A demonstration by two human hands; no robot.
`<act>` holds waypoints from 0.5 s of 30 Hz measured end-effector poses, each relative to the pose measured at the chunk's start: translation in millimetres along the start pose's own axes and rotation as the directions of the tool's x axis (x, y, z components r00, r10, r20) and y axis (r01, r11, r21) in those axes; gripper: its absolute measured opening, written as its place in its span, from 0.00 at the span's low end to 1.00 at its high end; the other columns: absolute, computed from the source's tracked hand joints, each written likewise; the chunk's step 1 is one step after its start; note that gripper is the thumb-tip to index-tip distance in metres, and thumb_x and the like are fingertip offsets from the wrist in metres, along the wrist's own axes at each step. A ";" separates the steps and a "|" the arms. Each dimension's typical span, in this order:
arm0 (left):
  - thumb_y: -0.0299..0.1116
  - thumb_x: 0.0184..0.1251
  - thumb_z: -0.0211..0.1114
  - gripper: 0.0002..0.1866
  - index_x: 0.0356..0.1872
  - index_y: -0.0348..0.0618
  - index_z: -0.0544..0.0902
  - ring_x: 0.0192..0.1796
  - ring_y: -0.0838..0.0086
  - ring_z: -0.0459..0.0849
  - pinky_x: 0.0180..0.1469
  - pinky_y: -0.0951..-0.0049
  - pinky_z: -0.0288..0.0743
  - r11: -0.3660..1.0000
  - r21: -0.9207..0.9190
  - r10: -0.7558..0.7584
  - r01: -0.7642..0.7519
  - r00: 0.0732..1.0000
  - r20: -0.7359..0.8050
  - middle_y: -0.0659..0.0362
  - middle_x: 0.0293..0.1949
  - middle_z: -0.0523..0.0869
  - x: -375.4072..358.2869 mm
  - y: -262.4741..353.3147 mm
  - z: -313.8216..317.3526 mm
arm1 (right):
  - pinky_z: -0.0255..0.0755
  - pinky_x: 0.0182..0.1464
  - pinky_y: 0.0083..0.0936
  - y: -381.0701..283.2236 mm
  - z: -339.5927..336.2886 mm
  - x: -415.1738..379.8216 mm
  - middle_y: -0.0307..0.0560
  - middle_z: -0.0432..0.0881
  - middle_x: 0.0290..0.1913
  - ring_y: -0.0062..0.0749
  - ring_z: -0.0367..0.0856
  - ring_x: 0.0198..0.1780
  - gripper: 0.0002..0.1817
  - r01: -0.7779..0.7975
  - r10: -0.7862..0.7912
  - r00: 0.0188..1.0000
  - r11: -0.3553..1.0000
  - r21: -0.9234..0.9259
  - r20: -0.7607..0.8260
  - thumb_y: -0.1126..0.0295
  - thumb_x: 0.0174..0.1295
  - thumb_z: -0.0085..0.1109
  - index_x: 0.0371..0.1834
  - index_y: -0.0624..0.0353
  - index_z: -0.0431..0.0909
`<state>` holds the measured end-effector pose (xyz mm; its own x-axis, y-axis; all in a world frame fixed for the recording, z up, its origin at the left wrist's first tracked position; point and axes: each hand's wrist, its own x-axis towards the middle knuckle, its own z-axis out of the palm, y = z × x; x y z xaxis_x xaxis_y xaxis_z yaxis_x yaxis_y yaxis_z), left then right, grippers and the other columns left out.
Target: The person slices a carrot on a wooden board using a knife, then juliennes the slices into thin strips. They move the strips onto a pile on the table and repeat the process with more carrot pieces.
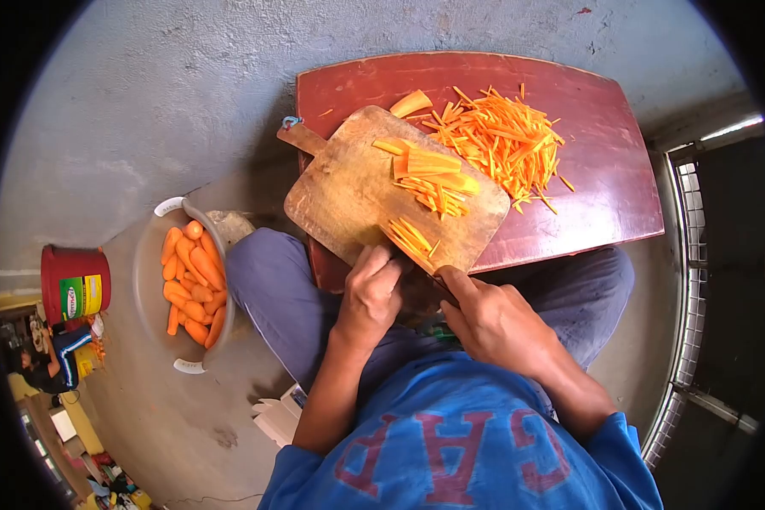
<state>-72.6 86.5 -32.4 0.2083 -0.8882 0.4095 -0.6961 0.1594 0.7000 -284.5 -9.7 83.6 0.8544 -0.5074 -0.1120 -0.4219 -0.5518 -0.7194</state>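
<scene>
My right hand is closed around the handle of a knife, whose blade angles over the near edge of the wooden chopping board. Thin carrot strips lie along the blade. Beside it, my left hand has its fingers curled at the board's edge, close to the blade; what they hold, if anything, is hidden. Farther up the board rest carrot slices stacked over cut strips. A large heap of shredded carrot sits beyond the board, with a carrot chunk to its left.
The board lies on a red table against a blue-grey wall. To the left, a tub of whole peeled carrots stands on the floor, with a red bucket farther off. Another person sits at far left. A metal grille is at right.
</scene>
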 end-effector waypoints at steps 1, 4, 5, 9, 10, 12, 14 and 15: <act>0.10 0.61 0.67 0.21 0.54 0.33 0.95 0.53 0.40 0.89 0.54 0.46 0.88 1.000 0.023 -0.008 0.008 1.000 0.021 0.45 0.51 0.91 -0.2 -2.0 0.4 | 0.87 0.42 0.61 2.0 0.8 5.1 0.72 0.91 0.37 0.75 0.94 0.41 0.18 0.002 -0.002 1.000 1.000 0.004 0.010 0.71 0.81 0.67 0.64 0.69 0.74; 0.11 0.62 0.67 0.17 0.50 0.32 0.93 0.52 0.39 0.89 0.53 0.45 0.88 1.000 0.000 -0.001 0.001 1.000 0.016 0.44 0.49 0.90 2.6 3.0 -1.4 | 0.87 0.43 0.61 8.2 0.6 14.0 0.73 0.91 0.38 0.75 0.94 0.41 0.18 0.038 -0.038 0.999 0.999 -0.010 0.015 0.71 0.81 0.67 0.65 0.69 0.74; 0.11 0.62 0.67 0.17 0.50 0.32 0.93 0.52 0.38 0.89 0.53 0.45 0.88 1.000 -0.013 0.020 -0.020 1.000 -0.009 0.43 0.49 0.90 4.0 3.3 -1.0 | 0.87 0.42 0.62 8.8 1.2 15.7 0.74 0.91 0.38 0.75 0.94 0.41 0.18 0.054 -0.053 0.999 0.998 -0.018 0.009 0.71 0.81 0.67 0.65 0.69 0.74; 0.11 0.63 0.67 0.16 0.50 0.32 0.93 0.52 0.38 0.89 0.54 0.44 0.88 0.998 -0.041 0.035 -0.037 0.998 -0.057 0.43 0.51 0.90 7.7 7.6 -0.6 | 0.86 0.41 0.62 -3.1 -0.3 9.9 0.72 0.90 0.34 0.75 0.93 0.40 0.16 0.021 -0.020 1.000 1.000 -0.011 0.008 0.71 0.82 0.66 0.62 0.69 0.74; 0.11 0.63 0.68 0.16 0.50 0.33 0.93 0.52 0.38 0.89 0.54 0.44 0.88 0.999 -0.041 0.033 -0.035 0.998 -0.052 0.44 0.51 0.90 9.2 9.4 -1.2 | 0.86 0.41 0.62 3.5 8.9 15.2 0.72 0.90 0.35 0.75 0.93 0.40 0.16 0.034 -0.034 0.999 0.999 -0.009 0.008 0.71 0.82 0.66 0.63 0.69 0.74; 0.12 0.63 0.68 0.18 0.52 0.33 0.94 0.53 0.38 0.89 0.55 0.44 0.88 0.999 -0.031 0.028 -0.029 0.999 -0.033 0.44 0.53 0.90 5.9 3.3 0.4 | 0.86 0.43 0.63 5.9 10.9 23.0 0.73 0.91 0.38 0.76 0.93 0.42 0.18 0.001 0.001 0.998 1.000 -0.022 0.060 0.71 0.82 0.66 0.67 0.68 0.74; 0.12 0.64 0.68 0.17 0.52 0.32 0.93 0.53 0.38 0.89 0.55 0.44 0.88 0.999 -0.022 0.033 -0.034 0.999 -0.027 0.44 0.53 0.90 3.1 1.8 -0.3 | 0.86 0.48 0.63 -0.2 4.6 27.6 0.74 0.92 0.45 0.77 0.93 0.47 0.25 -0.096 0.104 0.981 0.994 -0.053 0.167 0.72 0.81 0.68 0.76 0.67 0.75; 0.12 0.64 0.68 0.15 0.50 0.32 0.93 0.53 0.38 0.89 0.55 0.44 0.88 0.999 -0.021 0.038 -0.039 0.998 -0.041 0.43 0.52 0.90 6.3 6.2 -0.4 | 0.86 0.46 0.63 -2.6 0.4 23.8 0.73 0.91 0.42 0.77 0.93 0.45 0.22 -0.053 0.056 0.993 0.998 -0.027 0.099 0.71 0.82 0.67 0.72 0.68 0.75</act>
<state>-75.3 82.0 -25.3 0.2095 -0.8630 0.4598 -0.6895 0.2030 0.6952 -262.9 -20.1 82.5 0.8554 -0.4690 -0.2196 -0.4751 -0.5418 -0.6934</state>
